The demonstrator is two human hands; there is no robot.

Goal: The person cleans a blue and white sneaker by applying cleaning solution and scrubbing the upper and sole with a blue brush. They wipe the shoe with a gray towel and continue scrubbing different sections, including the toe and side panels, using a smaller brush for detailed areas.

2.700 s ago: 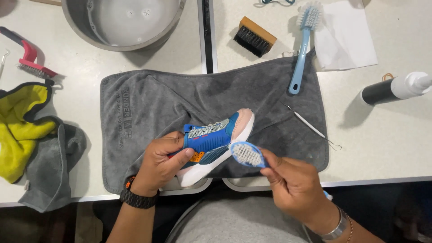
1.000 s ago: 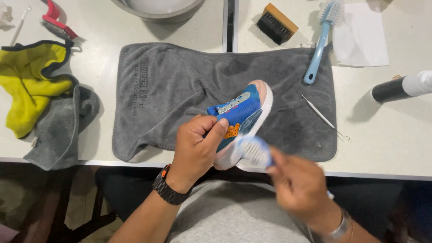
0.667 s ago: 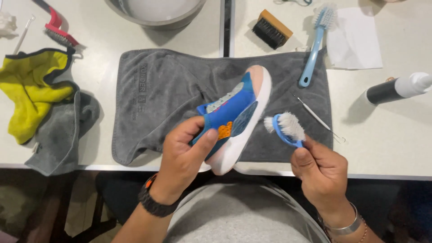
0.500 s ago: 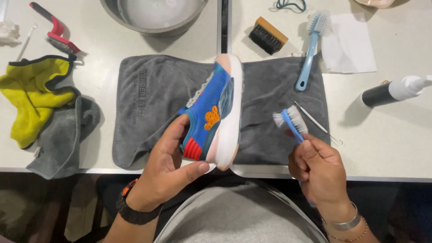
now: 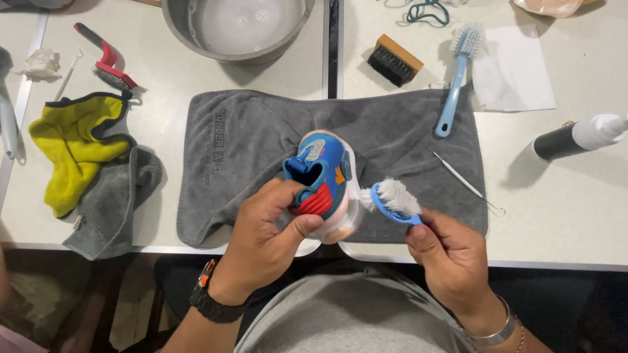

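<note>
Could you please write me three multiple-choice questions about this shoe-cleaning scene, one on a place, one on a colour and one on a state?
1. Where does the blue-handled long brush lie?
A. in the metal bowl
B. partly on the grey towel's far right edge
C. on the yellow cloth

2. What colour is most of the small shoe?
A. blue
B. black
C. green

3. What is the right hand doing?
A. resting flat on the table
B. gripping the dark bottle
C. holding a small blue brush against the shoe

Answers:
1. B, its handle end rests on the grey towel and its head on the table.
2. A, the upper is blue with red and orange parts.
3. C, the small blue brush has its white bristles at the shoe's sole while the left hand holds the shoe.
</note>
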